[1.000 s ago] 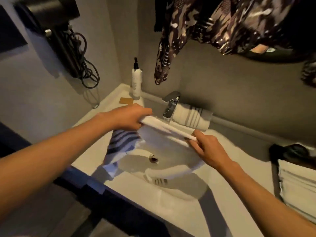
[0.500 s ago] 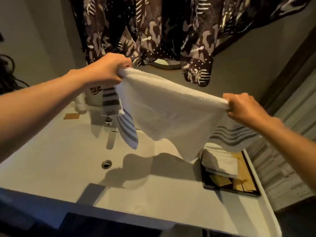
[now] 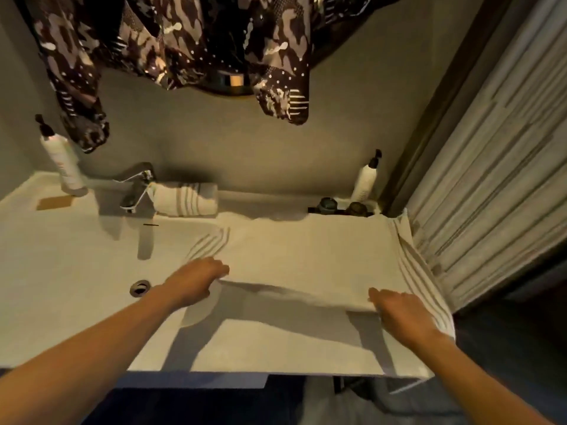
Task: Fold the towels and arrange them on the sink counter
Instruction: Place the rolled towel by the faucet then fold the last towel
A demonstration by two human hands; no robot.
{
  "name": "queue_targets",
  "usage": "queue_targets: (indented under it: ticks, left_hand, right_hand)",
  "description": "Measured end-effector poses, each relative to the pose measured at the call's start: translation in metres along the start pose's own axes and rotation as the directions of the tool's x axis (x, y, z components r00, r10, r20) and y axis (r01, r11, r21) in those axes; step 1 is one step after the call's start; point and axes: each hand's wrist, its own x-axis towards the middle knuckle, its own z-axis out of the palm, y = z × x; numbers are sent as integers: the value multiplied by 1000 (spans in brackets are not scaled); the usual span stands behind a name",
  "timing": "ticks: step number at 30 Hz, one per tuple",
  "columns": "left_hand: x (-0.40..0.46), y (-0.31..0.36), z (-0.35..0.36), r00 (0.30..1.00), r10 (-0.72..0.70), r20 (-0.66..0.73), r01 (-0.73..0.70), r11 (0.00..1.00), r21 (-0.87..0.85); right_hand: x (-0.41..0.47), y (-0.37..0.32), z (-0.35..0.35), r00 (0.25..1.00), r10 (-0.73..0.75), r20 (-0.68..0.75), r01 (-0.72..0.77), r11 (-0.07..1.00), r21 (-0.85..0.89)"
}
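A white towel [image 3: 310,256] with grey stripes at both ends lies spread flat over the right half of the white sink counter [image 3: 61,271]. My left hand [image 3: 196,279] grips the towel's near left corner. My right hand [image 3: 402,312] holds the near edge at the right, by the striped end, which hangs over the counter's right side. A second striped towel [image 3: 184,199], rolled up, lies at the back beside the faucet [image 3: 135,188].
A pump bottle [image 3: 63,161] stands back left, another pump bottle [image 3: 366,179] back right with two dark round items [image 3: 340,207] next to it. The drain [image 3: 140,287] is left of my left hand. Patterned dark clothing [image 3: 184,41] hangs above. A ribbed wall panel [image 3: 491,179] borders the right.
The towel was lifted from the basin, held stretched in the air between both hands, and now lies spread on the right of the counter. Both hands came down with it.
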Motion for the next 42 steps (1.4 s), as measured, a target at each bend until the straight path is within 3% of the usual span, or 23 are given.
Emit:
queue_targets:
  ticks: [3, 7, 10, 12, 15, 19, 21, 24, 26, 29, 33, 36, 39, 41, 42]
  left_hand:
    - [-19, 12, 61, 970, 10, 244, -19, 999, 35]
    - [-17, 16, 68, 946, 125, 300, -145, 988, 47]
    - [12, 28, 41, 933, 126, 338, -159, 985, 71]
    - [44, 51, 33, 946, 189, 263, -192, 981, -14]
    - [87, 111, 40, 960, 262, 101, -246, 957, -152]
    - [130, 197, 60, 935, 350, -48, -353, 916, -192]
    - [148, 237, 70, 914, 398, -82, -407, 898, -170]
    - [162, 285, 76, 890, 447, -93, -457, 870, -186]
    - [166, 309, 79, 905, 423, -46, -421, 873, -247]
    - [168, 323, 90, 953, 290, 91, -239, 900, -363]
    - [172, 311, 100, 967, 201, 159, -112, 889, -443]
    - [177, 310, 99, 987, 54, 153, 53, 787, -615]
    - [184, 314, 94, 979, -114, 172, 205, 606, -769]
    - [186, 320, 85, 953, -195, 232, 295, 415, -861]
    - [187, 324, 78, 932, -236, 277, 334, 257, -907]
  right_hand:
    - [-9, -31, 63, 975, -24, 221, 7, 997, 77]
    - [-7, -41, 92, 959, -35, 283, -3, 991, 134]
    - [3, -34, 85, 951, -58, 304, -20, 968, 249]
    - [10, -24, 76, 965, 7, 262, -105, 926, 364]
    - [12, -4, 64, 954, 255, 160, -301, 832, 466]
    - [-1, 22, 61, 798, 578, 167, -592, 705, 390]
    - [-9, 36, 66, 789, 594, 157, -606, 707, 365]
    - [3, 51, 72, 885, 464, 48, -449, 819, 357]
    - [26, 58, 74, 862, 503, 65, -485, 779, 397]
    - [62, 69, 73, 819, 548, 169, -564, 714, 415]
    - [89, 84, 79, 845, 513, 154, -535, 801, 268]
    - [95, 91, 83, 852, 497, 165, -522, 829, 199]
    - [97, 94, 79, 870, 462, 175, -493, 834, 247]
    - [93, 91, 70, 869, 471, 153, -493, 791, 362]
    - [91, 89, 63, 872, 469, 140, -480, 761, 436]
